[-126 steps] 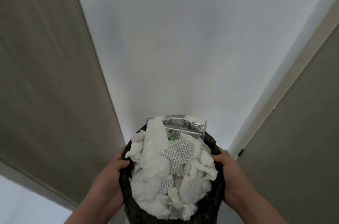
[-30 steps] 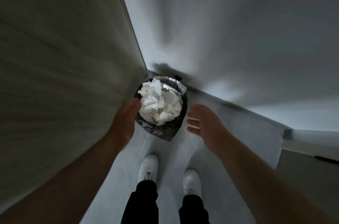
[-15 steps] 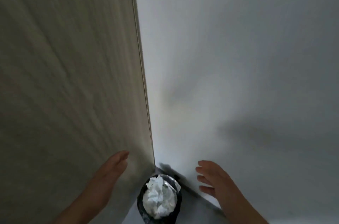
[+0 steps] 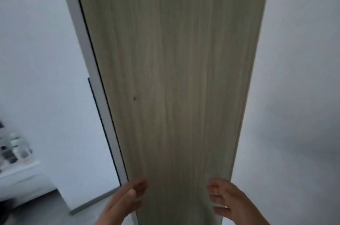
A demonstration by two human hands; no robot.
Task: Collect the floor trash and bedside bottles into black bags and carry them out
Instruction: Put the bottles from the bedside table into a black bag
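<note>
Both empty: left hand (image 4: 125, 204) and right hand (image 4: 233, 204) are loose with fingers spread, gripping nothing. Wood-grain door panel (image 4: 174, 96) is directly ahead of both; can't tell if they touch it. No black bag in frame. Well left of the left hand is a white bedside unit (image 4: 16, 173) carrying blurred items, probably the bottles (image 4: 18, 149). Looks like a gap between pickups. Next: turn left and get a bag in hand before reaching.
</note>
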